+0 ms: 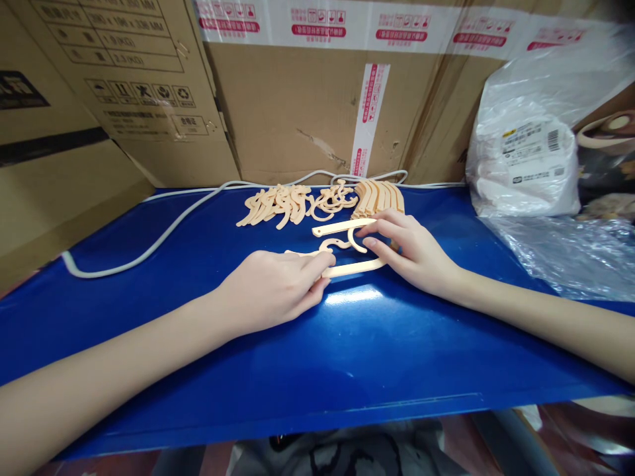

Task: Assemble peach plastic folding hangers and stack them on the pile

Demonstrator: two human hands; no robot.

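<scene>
My left hand (280, 284) is closed, thumb and fingers pinching a cream plastic hanger arm (353, 269) that sticks out to the right. My right hand (409, 248) curls its fingertips around a small cream hook (356, 242), partly hidden by the fingers. Behind the hook lies another hanger arm (342, 227), a small hole at its left end and its right end under the right fingers. Between both hands is a second curved hook piece (335, 244), close to the left fingertips. Whether these pieces are joined, I cannot tell.
Behind the hands on the blue table (278, 390) lie piles of curved pieces (275, 203), hooks (333, 201) and stacked arms (380, 197). A white cable (173, 231) runs along the back and left. Cardboard boxes (307, 106) stand behind; a plastic-wrapped white package (526, 162) sits right.
</scene>
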